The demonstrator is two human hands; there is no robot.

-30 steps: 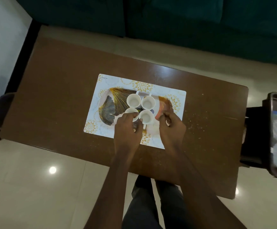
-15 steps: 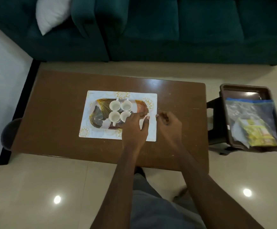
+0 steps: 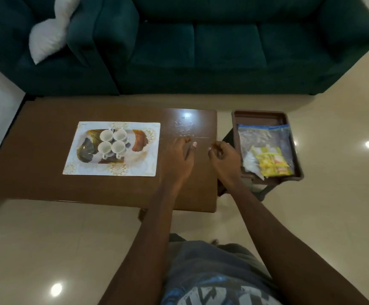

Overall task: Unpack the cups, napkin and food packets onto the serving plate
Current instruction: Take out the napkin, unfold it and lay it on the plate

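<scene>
Several white cups stand grouped on the patterned serving plate, which lies on a white placemat. A clear zip bag with yellow food packets and a white napkin inside lies in a brown tray to the right of the table. My left hand hovers over the table's right part, fingers loosely apart, holding nothing. My right hand is at the table's right edge, close to the tray, fingers curled loosely with nothing in them.
The brown wooden table stands before a dark green sofa with a white cushion. The tray rests on a low dark stand beside the table. Glossy tiled floor lies around; my knees are at the bottom.
Both hands left the cups on the plate and moved right, toward the tray with the bag. The view swung right and up, showing the sofa and tray.
</scene>
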